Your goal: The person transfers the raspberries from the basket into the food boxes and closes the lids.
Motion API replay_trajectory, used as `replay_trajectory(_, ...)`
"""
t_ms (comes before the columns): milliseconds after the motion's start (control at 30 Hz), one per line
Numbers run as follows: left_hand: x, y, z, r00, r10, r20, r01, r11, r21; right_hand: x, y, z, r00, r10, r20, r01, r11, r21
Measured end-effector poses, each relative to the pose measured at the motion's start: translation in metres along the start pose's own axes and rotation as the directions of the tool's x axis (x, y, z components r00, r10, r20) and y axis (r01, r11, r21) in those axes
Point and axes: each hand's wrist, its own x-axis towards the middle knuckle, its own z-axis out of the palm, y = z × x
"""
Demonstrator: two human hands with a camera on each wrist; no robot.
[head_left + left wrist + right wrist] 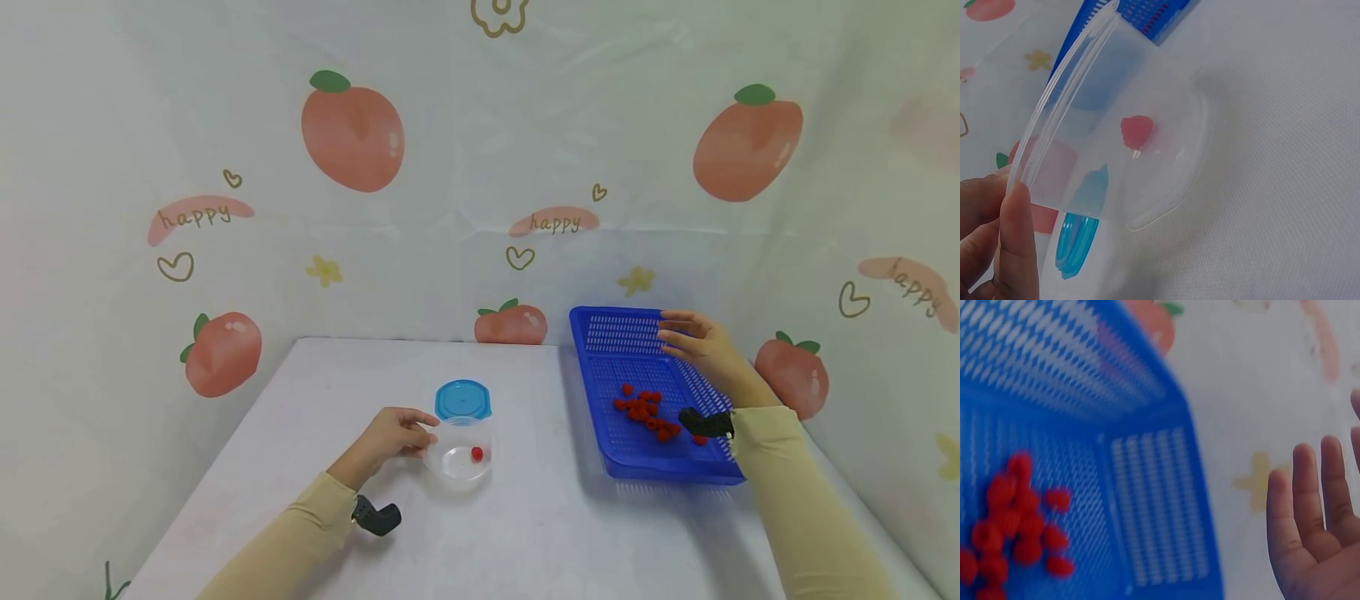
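My left hand (396, 433) pinches the rim of a clear plastic bowl (1166, 81) between thumb and fingers. Inside the bowl lies one red raspberry (1137, 132), seen through its wall in the left wrist view. Over the far right side of a blue basket (600, 417) my right hand (696, 340) is raised, its fingers extended and holding nothing. Several red raspberries (1007, 522) lie grouped on the basket's floor, below the right hand.
A light-blue lid (462, 401) lies on the white table (360, 367) just behind the bowl. The basket's slotted walls stand at the table's right. Behind everything hangs a white backdrop (442, 167) printed with fruit, hearts and words.
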Motion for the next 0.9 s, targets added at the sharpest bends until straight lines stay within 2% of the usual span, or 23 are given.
replay_trajectory(167, 0.000, 0.000, 0.000, 1.000, 0.000, -0.005, 0.000, 1.000, 0.005, -0.004, 0.014, -0.019, 0.993, 0.111, 0.025, -0.108, 0.989, -0.099)
replay_trajectory(333, -0.001, 0.001, 0.002, 0.999, -0.022, -0.023, 0.022, 1.000, 0.006, -0.009, 0.029, -0.031, 0.967, 0.249, 0.057, -0.232, 0.948, -0.219)
replay_trajectory(467, -0.001, 0.001, 0.002, 0.999, -0.033, -0.034, 0.033, 0.999, 0.004, -0.013, 0.036, -0.034, 0.937, 0.336, 0.091, -0.299, 0.911, -0.282)
replay_trajectory(733, -0.003, 0.002, 0.001, 1.000, -0.004, -0.017, 0.005, 1.000, 0.014, -0.019, 0.046, -0.040, 0.862, 0.495, 0.114, -0.445, 0.845, -0.297)
replay_trajectory(900, -0.004, 0.003, 0.001, 1.000, 0.002, -0.010, -0.002, 1.000, 0.015, -0.022, 0.051, -0.042, 0.821, 0.556, 0.129, -0.494, 0.806, -0.324)
